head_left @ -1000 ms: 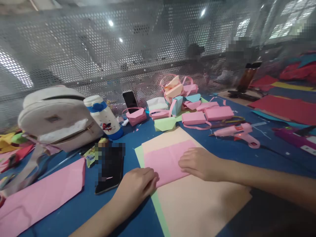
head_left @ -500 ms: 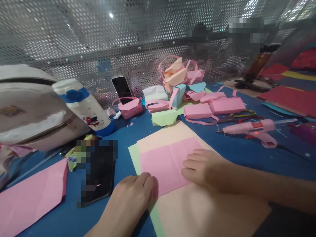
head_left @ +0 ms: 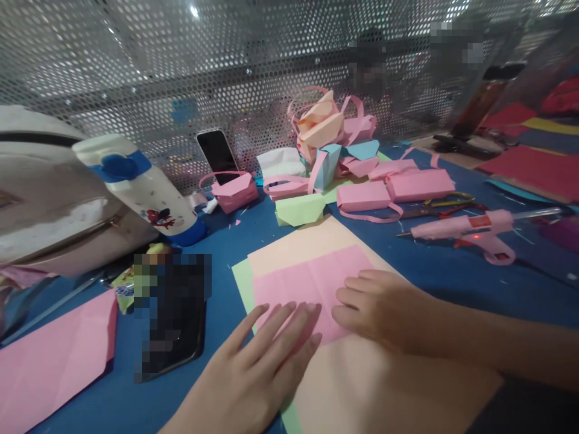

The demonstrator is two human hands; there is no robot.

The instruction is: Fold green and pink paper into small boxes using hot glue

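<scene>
A creased sheet of pink paper (head_left: 294, 283) lies on a larger peach sheet (head_left: 348, 386), with a green sheet (head_left: 242, 283) showing beneath at the left. Spread across the lower left of the pink paper is my left hand (head_left: 266, 361), fingers stretched out and holding nothing. My right hand (head_left: 375, 304) rests at the paper's right side, its fingers bunched and curled against it; the thumb is hidden. Just beyond the sheets sits a small folded green paper bag (head_left: 300, 210).
Pink paper bags (head_left: 364, 197) are heaped at the back. A pink glue gun (head_left: 465, 230) lies right, near pliers (head_left: 446, 202). Left are a dark phone (head_left: 194, 325), a white bottle (head_left: 140, 190), a backpack (head_left: 58, 205) and folded pink paper (head_left: 58, 361). Another phone (head_left: 217, 154) leans against perforated metal.
My left hand has moved right from the paper's left edge onto its surface, and its fingers have spread out. The right hand stays in place on the paper. The view shifts slightly.
</scene>
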